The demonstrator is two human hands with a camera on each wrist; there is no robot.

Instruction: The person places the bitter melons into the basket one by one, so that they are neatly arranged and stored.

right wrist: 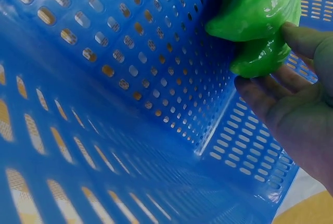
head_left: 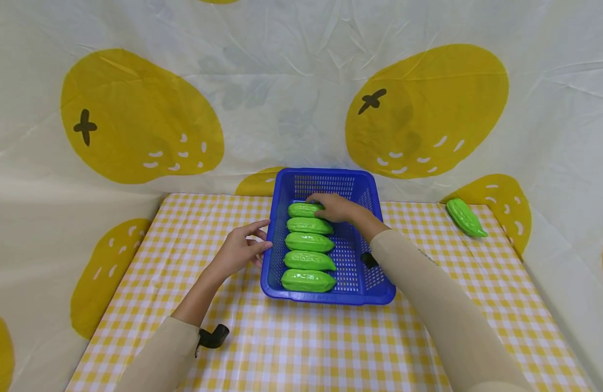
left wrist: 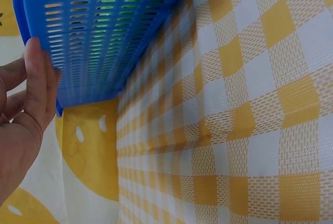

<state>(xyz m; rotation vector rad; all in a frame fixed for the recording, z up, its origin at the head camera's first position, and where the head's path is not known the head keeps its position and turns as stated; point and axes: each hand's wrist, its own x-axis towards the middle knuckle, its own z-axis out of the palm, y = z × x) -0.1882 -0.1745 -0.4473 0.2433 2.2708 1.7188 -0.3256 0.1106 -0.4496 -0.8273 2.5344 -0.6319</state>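
Inside a blue perforated basket (head_left: 326, 298), several glossy green bitter melons (head_left: 308, 242), perhaps artificial, lie in a row along the left side, tips pointing right. My right hand (head_left: 334, 208) reaches into the basket and grips the farthest bitter melon (head_left: 301, 209) near its tip. Thumb and fingers show on either side of that melon (right wrist: 260, 60) in the right wrist view. On the outside, my left hand (head_left: 240, 249) is at the basket's left wall, its fingers lightly bent and fingertips touching the rim. The left wrist view shows those fingers (left wrist: 39, 78) against the blue wall.
Another green bitter melon (head_left: 465, 218) lies apart at the table's far right corner. A yellow-and-white checked cloth (head_left: 282, 348) covers the table. Behind and at both sides hangs a pale curtain (head_left: 291, 109) printed with large yellow fruit shapes.
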